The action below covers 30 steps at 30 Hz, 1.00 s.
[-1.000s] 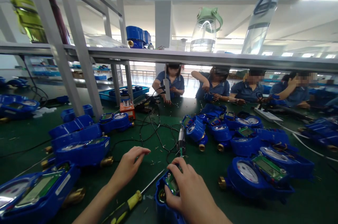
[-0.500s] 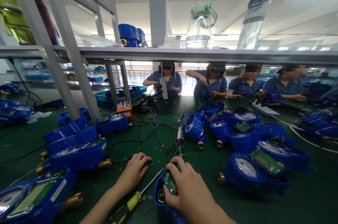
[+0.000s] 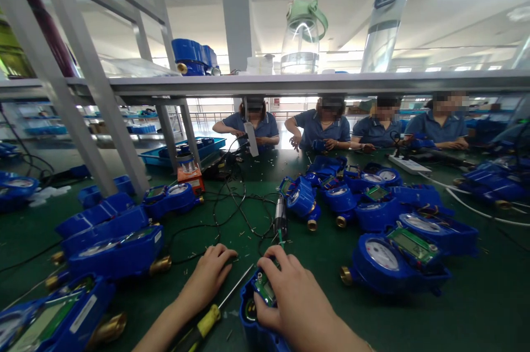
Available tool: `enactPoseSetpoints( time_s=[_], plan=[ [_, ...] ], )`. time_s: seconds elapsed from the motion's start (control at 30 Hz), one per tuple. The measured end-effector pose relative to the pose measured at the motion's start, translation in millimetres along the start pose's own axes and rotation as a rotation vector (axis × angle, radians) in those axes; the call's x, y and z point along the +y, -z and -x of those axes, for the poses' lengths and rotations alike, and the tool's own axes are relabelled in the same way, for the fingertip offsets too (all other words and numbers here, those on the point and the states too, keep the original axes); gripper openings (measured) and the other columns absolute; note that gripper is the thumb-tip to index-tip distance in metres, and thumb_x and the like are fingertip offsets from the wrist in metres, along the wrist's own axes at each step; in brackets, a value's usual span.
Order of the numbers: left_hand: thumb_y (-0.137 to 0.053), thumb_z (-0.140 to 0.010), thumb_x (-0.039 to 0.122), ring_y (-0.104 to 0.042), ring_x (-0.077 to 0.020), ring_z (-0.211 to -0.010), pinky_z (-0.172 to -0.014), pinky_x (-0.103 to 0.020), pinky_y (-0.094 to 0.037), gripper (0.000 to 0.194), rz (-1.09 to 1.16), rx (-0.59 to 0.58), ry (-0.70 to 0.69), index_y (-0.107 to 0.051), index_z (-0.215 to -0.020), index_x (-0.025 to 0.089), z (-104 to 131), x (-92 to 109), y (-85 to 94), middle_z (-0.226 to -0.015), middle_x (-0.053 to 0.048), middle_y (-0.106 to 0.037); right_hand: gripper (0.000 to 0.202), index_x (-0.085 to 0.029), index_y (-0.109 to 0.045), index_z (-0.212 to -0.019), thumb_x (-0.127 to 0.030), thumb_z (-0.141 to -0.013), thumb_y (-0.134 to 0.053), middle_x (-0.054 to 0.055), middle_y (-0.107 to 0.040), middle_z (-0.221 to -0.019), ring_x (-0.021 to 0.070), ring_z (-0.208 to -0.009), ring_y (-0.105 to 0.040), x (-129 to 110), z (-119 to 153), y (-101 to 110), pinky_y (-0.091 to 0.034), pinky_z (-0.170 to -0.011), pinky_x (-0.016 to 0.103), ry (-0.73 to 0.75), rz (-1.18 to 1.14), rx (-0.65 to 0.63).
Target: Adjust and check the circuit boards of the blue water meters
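My right hand (image 3: 293,291) grips a green circuit board (image 3: 264,288) with thumb and fingers, at the open end of a blue water meter housing (image 3: 252,330). Part of the board and most of the housing are hidden under that hand. To the left, my left hand (image 3: 209,274) rests on the green table top, thumb and forefinger apart, with nothing visible between them. Between the two hands lies a screwdriver (image 3: 207,321) with a yellow and black handle, its shaft pointing toward the housing. A power screwdriver (image 3: 280,216) with a green tip lies just beyond my right hand.
Blue water meters (image 3: 379,258) with brass fittings crowd the right, and more meters (image 3: 116,247) stand at left. Black cables (image 3: 215,214) and tiny screws lie scattered mid-table. Overhead runs a shelf (image 3: 265,84) with bottles. Several co-workers sit opposite, near a power strip (image 3: 409,164).
The view has turned slightly right, so everything sits further left. Both my hands keep nearly the same pose. Across the table, one co-worker's raised hand has come down.
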<state>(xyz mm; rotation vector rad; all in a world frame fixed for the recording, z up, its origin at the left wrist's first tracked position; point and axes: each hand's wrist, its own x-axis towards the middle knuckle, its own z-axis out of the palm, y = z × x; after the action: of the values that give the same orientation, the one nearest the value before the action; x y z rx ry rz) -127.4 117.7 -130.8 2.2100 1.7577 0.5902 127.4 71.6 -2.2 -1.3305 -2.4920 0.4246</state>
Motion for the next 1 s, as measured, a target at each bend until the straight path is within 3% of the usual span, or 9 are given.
enactPoseSetpoints(
  time_s=[1.0],
  plan=[
    [-0.045, -0.093, 0.026, -0.053, -0.0247, -0.103, -0.093, -0.041, -0.045, 0.031, -0.015, 0.014, -0.011, -0.063, -0.119, 0.027, 0.7, 1.2, 0.9, -0.112, -0.008, -0.06, 0.037, -0.024, -0.061, -0.12, -0.032, -0.083, -0.061, 0.009, -0.056, -0.13, 0.0331, -0.106, -0.061, 0.9, 0.5, 0.9, -0.059, -0.082, 0.05, 0.001, 0.012, 0.003]
  ],
)
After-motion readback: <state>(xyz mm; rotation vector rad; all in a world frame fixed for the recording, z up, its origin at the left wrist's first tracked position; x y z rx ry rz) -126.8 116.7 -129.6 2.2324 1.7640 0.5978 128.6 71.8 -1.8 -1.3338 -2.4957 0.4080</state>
